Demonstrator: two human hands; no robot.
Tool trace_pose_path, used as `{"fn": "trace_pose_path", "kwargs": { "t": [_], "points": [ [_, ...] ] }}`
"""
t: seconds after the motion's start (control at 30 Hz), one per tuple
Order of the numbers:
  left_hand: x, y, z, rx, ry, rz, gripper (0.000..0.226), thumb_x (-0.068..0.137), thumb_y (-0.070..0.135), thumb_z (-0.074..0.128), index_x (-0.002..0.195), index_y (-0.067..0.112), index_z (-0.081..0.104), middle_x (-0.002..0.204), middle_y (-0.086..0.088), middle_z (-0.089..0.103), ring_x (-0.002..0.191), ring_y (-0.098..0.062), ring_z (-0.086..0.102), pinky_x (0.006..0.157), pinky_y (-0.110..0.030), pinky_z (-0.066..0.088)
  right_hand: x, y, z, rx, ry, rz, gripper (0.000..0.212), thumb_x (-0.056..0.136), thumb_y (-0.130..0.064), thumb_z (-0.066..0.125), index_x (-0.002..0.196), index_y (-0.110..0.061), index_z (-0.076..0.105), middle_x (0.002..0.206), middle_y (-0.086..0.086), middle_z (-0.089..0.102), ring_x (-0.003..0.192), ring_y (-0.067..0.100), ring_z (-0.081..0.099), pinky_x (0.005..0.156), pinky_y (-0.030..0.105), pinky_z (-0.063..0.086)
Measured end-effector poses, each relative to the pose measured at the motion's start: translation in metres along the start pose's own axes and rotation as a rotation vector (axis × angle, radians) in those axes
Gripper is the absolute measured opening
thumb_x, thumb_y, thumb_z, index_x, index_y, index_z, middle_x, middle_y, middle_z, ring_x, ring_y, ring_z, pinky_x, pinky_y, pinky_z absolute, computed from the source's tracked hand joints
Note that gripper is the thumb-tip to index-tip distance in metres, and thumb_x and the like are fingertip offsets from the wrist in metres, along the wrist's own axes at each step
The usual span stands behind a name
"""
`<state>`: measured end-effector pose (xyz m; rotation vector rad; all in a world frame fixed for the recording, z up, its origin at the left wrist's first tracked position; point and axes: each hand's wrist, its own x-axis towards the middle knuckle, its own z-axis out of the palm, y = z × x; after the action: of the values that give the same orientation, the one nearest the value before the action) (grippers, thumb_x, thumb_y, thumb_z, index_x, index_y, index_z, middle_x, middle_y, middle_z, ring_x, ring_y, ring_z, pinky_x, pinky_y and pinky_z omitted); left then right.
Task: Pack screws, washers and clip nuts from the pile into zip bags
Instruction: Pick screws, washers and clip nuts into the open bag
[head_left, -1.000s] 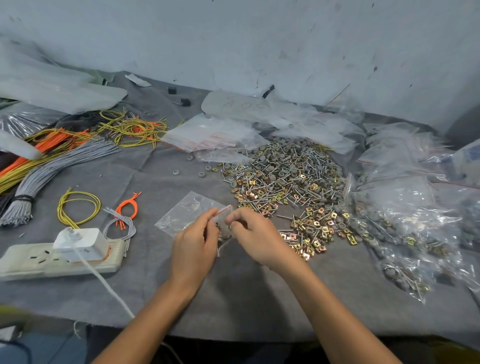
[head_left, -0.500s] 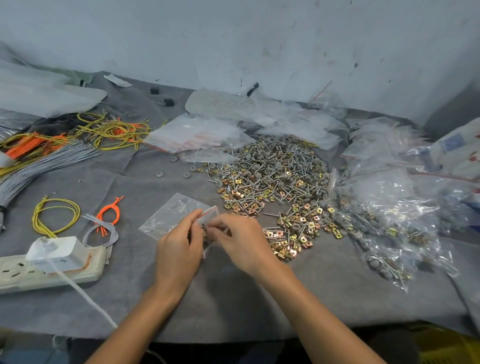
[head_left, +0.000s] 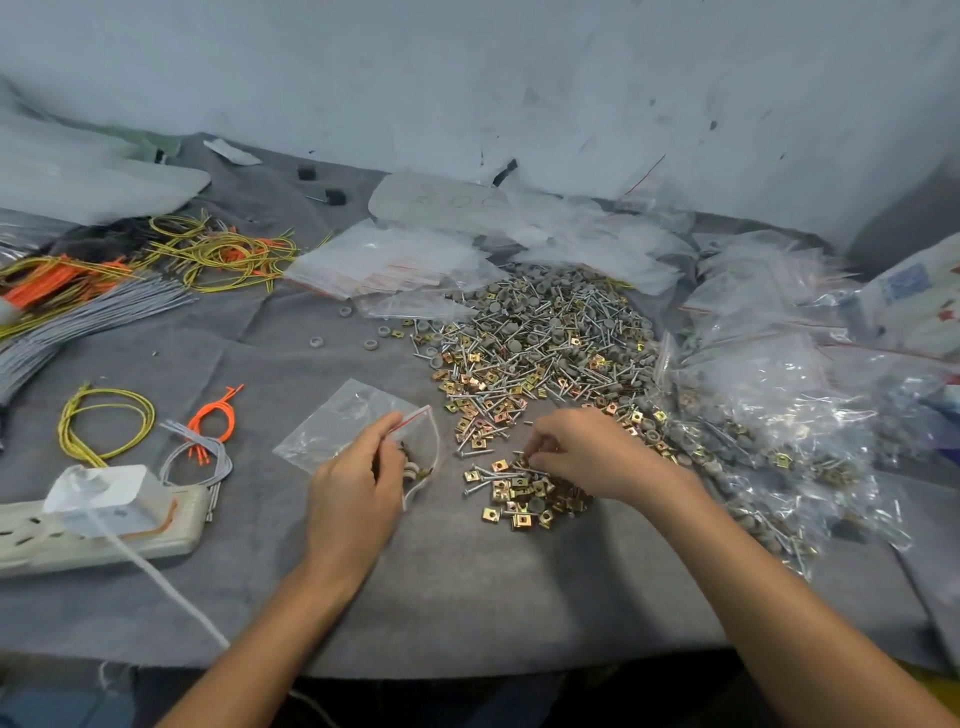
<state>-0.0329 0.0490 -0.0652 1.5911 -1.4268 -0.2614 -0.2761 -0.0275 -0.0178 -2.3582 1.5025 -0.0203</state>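
Left hand (head_left: 353, 499) is pinching the zip bag (head_left: 353, 421) mouth; right hand (head_left: 597, 457) is pinching clip nuts (head_left: 519, 499) on grey felt (head_left: 467, 597) (writing on rear bag (head_left: 447, 200) illegible).

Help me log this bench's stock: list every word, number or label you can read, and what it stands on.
"00": faint handwriting on the white bag by the wall; the digit before it is unclear.
Blue and red print on the white package at the right edge: too blurred to read.
Power strip: no legible marking.
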Motion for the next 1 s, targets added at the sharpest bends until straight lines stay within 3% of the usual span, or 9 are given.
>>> {"fn": "trace_pose_path", "kwargs": {
  "t": [0.13, 0.27, 0.37, 0.47, 0.73, 0.9, 1.0],
  "points": [
    [0.000, 0.000, 0.000, -0.002, 0.005, 0.007, 0.038, 0.095, 0.026, 0.047, 0.121, 0.013, 0.071, 0.110, -0.004, 0.076, 0.088, -0.032, 0.071, 0.078, -0.041, 0.054, 0.003, -0.006, -0.001, -0.094, -0.025, -0.049, 0.009, 0.095, -0.024, 0.067, 0.103, -0.025, 0.070, 0.093, -0.013, 0.066, 0.081, 0.004, 0.059, 0.070, 0.020, 0.044],
    [0.000, -0.003, 0.002, 0.002, -0.003, -0.002, 0.028, 0.099, 0.015, 0.054, 0.122, 0.014, 0.071, 0.110, -0.005, 0.076, 0.087, -0.034, 0.070, 0.078, -0.043, 0.054, 0.004, -0.013, -0.005, -0.110, -0.093, -0.124, 0.028, 0.095, -0.009, 0.057, 0.113, -0.026, 0.071, 0.095, -0.012, 0.058, 0.081, 0.003, 0.051, 0.068, 0.023, 0.037],
    [0.000, -0.002, 0.002, 0.010, 0.006, -0.001, 0.036, 0.097, 0.025, 0.048, 0.122, 0.014, 0.071, 0.110, -0.004, 0.076, 0.090, -0.032, 0.070, 0.079, -0.041, 0.054, 0.004, -0.018, -0.007, -0.079, -0.106, -0.129, 0.033, 0.098, -0.008, 0.049, 0.118, -0.025, 0.070, 0.106, -0.005, 0.060, 0.098, 0.011, 0.055, 0.084, 0.031, 0.043],
    [0.000, -0.002, 0.001, 0.010, 0.004, 0.004, 0.037, 0.096, 0.025, 0.048, 0.121, 0.013, 0.071, 0.109, -0.005, 0.076, 0.089, -0.033, 0.070, 0.078, -0.041, 0.053, 0.007, -0.023, -0.004, -0.057, -0.073, -0.131, 0.024, 0.101, -0.020, 0.052, 0.116, -0.025, 0.070, 0.108, -0.003, 0.061, 0.104, 0.014, 0.055, 0.093, 0.036, 0.046],
    [0.000, -0.004, 0.003, 0.009, -0.001, -0.006, 0.026, 0.097, 0.006, 0.059, 0.120, 0.012, 0.071, 0.101, -0.006, 0.077, 0.080, -0.038, 0.069, 0.074, -0.043, 0.053, 0.012, -0.026, 0.011, -0.077, -0.040, -0.169, 0.003, 0.097, -0.022, 0.060, 0.096, -0.023, 0.057, 0.097, -0.008, 0.053, 0.092, 0.016, 0.054, 0.079, 0.036, 0.045],
    [0.000, -0.003, 0.002, 0.002, 0.009, 0.009, 0.026, 0.097, 0.005, 0.060, 0.119, 0.011, 0.072, 0.106, -0.005, 0.076, 0.084, -0.034, 0.071, 0.076, -0.042, 0.055, 0.004, -0.026, 0.014, 0.238, 0.119, -0.107, 0.011, 0.097, -0.025, 0.062, 0.093, -0.031, 0.055, 0.081, -0.014, 0.061, 0.075, 0.001, 0.058, 0.063, 0.018, 0.043],
    [0.000, -0.003, 0.002, 0.007, 0.012, 0.015, 0.028, 0.097, 0.013, 0.055, 0.119, 0.011, 0.072, 0.102, -0.006, 0.077, 0.082, -0.034, 0.070, 0.075, -0.041, 0.054, -0.002, -0.040, 0.019, 0.431, 0.192, -0.117, 0.011, 0.094, -0.023, 0.067, 0.094, -0.032, 0.061, 0.082, -0.015, 0.064, 0.079, 0.001, 0.060, 0.069, 0.017, 0.049]
  ]
}}
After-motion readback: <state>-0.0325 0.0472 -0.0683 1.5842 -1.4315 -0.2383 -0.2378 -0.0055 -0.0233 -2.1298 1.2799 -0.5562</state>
